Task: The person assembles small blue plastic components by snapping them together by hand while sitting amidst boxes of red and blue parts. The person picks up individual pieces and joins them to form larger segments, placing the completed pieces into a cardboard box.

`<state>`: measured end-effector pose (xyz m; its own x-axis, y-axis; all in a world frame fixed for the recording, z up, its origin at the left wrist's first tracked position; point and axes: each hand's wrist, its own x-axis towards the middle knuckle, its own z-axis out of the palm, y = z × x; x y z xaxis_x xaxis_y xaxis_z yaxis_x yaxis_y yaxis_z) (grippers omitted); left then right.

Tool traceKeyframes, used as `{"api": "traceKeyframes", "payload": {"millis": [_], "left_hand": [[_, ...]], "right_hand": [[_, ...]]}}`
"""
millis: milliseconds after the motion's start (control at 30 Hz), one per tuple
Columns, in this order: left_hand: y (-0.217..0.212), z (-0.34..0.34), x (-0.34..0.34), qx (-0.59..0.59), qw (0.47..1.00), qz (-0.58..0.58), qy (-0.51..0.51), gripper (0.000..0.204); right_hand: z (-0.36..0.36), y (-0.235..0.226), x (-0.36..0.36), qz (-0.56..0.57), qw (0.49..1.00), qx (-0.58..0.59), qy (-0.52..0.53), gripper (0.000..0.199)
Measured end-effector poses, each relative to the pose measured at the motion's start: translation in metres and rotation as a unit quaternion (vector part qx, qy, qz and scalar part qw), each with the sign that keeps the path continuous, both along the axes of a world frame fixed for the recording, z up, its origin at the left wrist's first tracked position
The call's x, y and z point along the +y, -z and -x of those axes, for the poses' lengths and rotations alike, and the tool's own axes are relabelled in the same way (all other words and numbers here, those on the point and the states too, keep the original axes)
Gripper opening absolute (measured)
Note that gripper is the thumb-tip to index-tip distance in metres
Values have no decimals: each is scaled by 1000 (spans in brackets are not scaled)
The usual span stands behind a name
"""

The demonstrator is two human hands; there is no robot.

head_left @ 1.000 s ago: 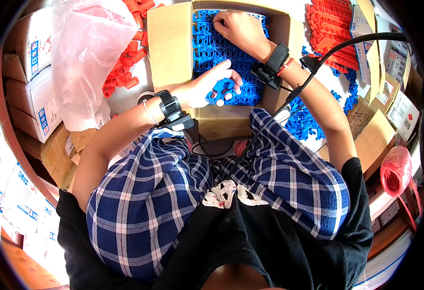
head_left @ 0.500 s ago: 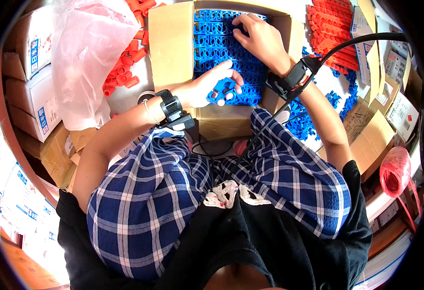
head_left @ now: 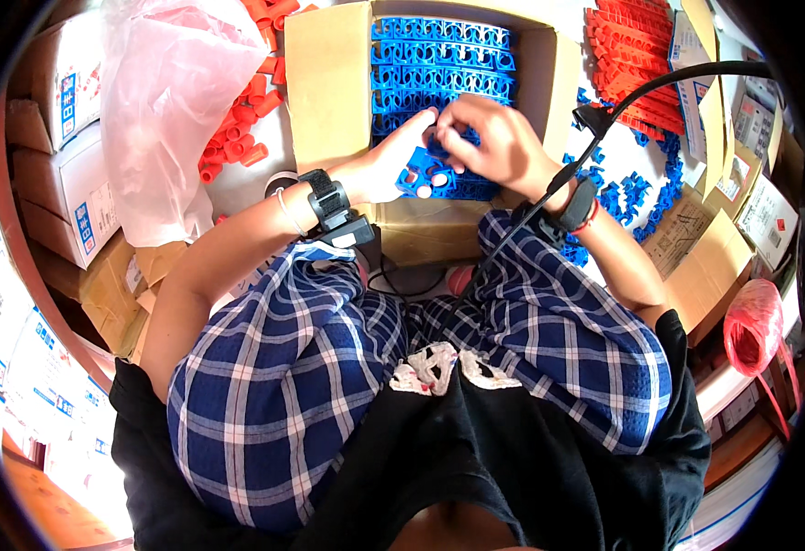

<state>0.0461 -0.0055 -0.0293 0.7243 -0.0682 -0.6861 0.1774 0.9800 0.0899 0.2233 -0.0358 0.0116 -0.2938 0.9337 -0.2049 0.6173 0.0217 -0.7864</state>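
An open cardboard box (head_left: 329, 101) in front of me holds rows of blue plastic pipe clips (head_left: 441, 57), lined up side by side. Over its near part, my left hand (head_left: 391, 163) is closed around a few loose blue pipe clips (head_left: 418, 171), cupped in the palm with fingertips showing below them. Just to the right, my right hand (head_left: 499, 140) has its fingers curled in a pinch beside those loose clips. Whatever sits between its fingertips is hidden.
Red plastic tubes (head_left: 237, 138) lie left of the box beside a translucent plastic bag (head_left: 168, 119). Right of it are stacked red clips (head_left: 627, 64) and scattered blue clips (head_left: 637, 188). A black cable (head_left: 641, 92) crosses near my right wrist. Cartons (head_left: 72, 174) stand at left.
My right hand has come back from the far rows in the box, toward me, to beside my left hand. The left hand stays nearly in place with its clips.
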Motion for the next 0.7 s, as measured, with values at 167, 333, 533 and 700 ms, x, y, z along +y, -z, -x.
{"api": "traceKeyframes", "payload": {"millis": [167,333,533,700], "left_hand": [[6,3,-1,-12,1000,2,-5,49],[7,0,-3,24,1000,-9,11,50],[7,2,-3,-26,999,-30,19,50],[8,3,-2,-20,999,0,31,32]], "right_hand": [[8,-5,-20,49,998,2,29,20],[1,1,-20,43,999,3,17,16],[-12,8,-14,71,997,21,9,14],[-13,3,-13,92,995,40,12,11]]}}
